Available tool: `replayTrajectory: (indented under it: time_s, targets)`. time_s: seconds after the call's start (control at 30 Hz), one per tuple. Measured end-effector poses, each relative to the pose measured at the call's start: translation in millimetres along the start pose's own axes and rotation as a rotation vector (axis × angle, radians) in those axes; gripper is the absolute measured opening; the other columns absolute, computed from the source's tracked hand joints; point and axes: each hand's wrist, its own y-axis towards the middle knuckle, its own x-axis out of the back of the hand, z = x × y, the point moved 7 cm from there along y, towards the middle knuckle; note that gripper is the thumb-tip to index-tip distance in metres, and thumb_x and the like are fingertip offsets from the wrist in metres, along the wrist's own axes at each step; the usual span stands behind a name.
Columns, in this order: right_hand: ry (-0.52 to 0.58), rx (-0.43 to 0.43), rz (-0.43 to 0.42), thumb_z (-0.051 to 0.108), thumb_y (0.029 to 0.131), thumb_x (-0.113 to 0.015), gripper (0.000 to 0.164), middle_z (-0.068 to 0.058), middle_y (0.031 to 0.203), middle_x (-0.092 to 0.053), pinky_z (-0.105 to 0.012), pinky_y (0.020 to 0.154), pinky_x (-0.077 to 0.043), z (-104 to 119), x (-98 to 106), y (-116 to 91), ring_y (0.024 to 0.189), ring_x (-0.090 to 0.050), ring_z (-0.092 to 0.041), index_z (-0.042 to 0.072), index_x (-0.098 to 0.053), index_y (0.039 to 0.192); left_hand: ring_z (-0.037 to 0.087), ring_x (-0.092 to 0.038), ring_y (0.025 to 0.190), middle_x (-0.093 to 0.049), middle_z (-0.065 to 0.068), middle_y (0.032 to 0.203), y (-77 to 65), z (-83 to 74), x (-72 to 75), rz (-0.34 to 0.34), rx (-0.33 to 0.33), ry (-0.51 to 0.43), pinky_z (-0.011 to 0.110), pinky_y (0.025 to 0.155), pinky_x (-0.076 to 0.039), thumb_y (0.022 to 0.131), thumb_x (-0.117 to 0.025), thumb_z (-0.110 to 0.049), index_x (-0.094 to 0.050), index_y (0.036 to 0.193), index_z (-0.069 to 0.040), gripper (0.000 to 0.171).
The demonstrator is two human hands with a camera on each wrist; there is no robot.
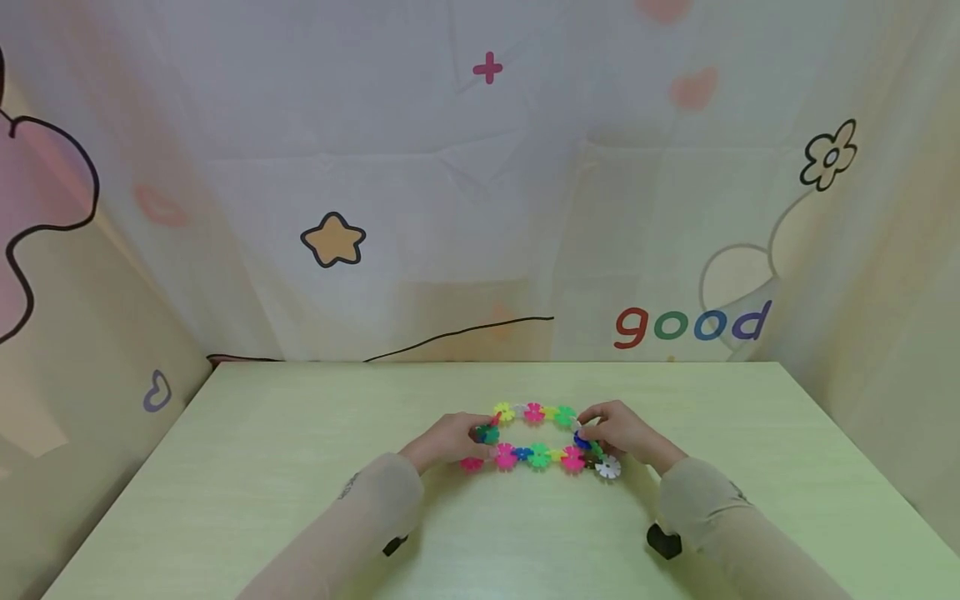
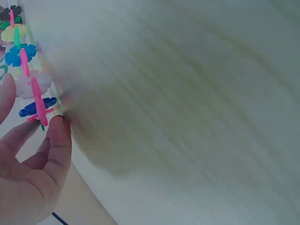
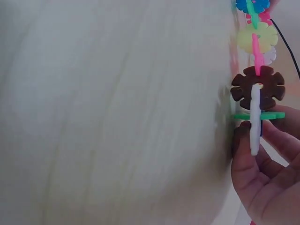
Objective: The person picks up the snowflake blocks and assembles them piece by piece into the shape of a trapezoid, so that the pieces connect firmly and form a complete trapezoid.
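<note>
A closed loop of interlocking plastic snowflake discs (image 1: 538, 456) in pink, green, yellow, blue, brown and white lies low over the table. At its left end my left hand (image 1: 450, 439) grips the discs between thumb and fingers; the left wrist view has a blue disc (image 2: 29, 110) and a pink disc beside the fingertips. My right hand (image 1: 626, 432) pinches the right end around a dark blue disc (image 1: 581, 440). A white disc (image 3: 254, 136) stands edge-on before those fingers, with a green disc (image 3: 274, 115) and a brown disc (image 3: 241, 89) beyond it.
The pale wooden table (image 1: 247, 483) spreads out around both hands. A printed cloth (image 1: 420, 208) hangs upright along the table's back edge, with more cloth at both sides. Under the right sleeve shows a black wrist device (image 1: 664, 542).
</note>
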Motion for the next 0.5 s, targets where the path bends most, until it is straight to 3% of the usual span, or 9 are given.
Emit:
replayTrajectory:
  time_s: [0.13,0.27,0.37,0.5]
  targets:
    - [-0.006,0.014,-0.015,0.015,0.085,-0.057,0.033,-0.007,0.076,-0.056,-0.026,0.051,-0.044,3,8,-2,0.057,-0.049,-0.016,-0.001,-0.054,0.113,0.019,-0.048,0.098,-0.054,0.007,0.112,-3.1,6.4,3.5,0.002,0.021,-0.017,0.036,0.083,-0.045,0.078,-0.065,-0.037,-0.042,0.132,-0.018,0.062]
    - [-0.041,0.093,-0.093,0.018,0.086,-0.056,0.038,-0.017,0.101,-0.058,-0.034,0.069,-0.05,11,25,-9,0.082,-0.055,-0.023,-0.002,-0.05,0.118,0.027,-0.049,0.109,-0.051,0.012,0.122,-8.3,12.6,15.3,-0.054,0.003,-0.037,0.043,0.088,-0.044,0.081,-0.061,-0.037,-0.041,0.133,-0.018,0.059]
    - [-0.124,0.178,-0.188,0.022,0.087,-0.055,0.042,-0.022,0.117,-0.053,-0.043,0.082,-0.047,21,41,-19,0.101,-0.051,-0.032,-0.001,-0.048,0.122,0.031,-0.05,0.11,-0.05,0.015,0.125,-14.9,14.2,29.9,-0.135,-0.057,-0.014,0.045,0.089,-0.043,0.083,-0.059,-0.035,-0.041,0.133,-0.015,0.056]
    - [-0.309,0.273,-0.338,0.027,0.087,-0.054,0.047,-0.023,0.127,-0.045,-0.054,0.093,-0.036,35,63,-37,0.117,-0.039,-0.04,0.0,-0.045,0.125,0.031,-0.051,0.109,-0.051,0.013,0.125,-31.2,20.4,58.1,-0.3,-0.131,0.065,0.046,0.089,-0.042,0.085,-0.057,-0.031,-0.044,0.13,-0.012,0.051]
